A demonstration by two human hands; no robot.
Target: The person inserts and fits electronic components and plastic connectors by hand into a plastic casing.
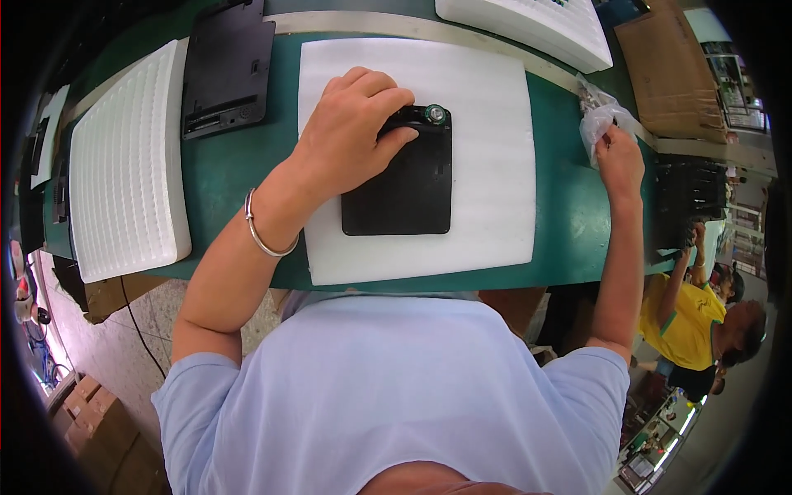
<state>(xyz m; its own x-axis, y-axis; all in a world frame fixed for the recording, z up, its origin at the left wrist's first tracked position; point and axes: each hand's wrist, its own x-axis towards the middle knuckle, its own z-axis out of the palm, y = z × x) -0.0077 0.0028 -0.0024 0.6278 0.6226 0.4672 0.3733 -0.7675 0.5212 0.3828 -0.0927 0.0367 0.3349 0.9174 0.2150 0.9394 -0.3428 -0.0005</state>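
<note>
A flat black device panel (398, 198) with rounded corners lies on a white foam sheet (495, 165). Across its far end runs a thick black rounded part, with a round silver-and-green end (436, 115) showing at the right. My left hand (355, 124) is closed around that far end, thumb on the near side, covering much of it. Out to the right, my right hand (620, 161) has its fingers pinched together at a crumpled clear plastic bag (602, 115). The bag's contents and whatever is between those fingertips are hard to make out.
A black plastic housing (227, 74) and a ribbed white foam tray (128, 165) are at left on the green table (569, 214). Another white foam tray (528, 29) and a cardboard box (668, 70) stand far right. A person in yellow (685, 318) is at right.
</note>
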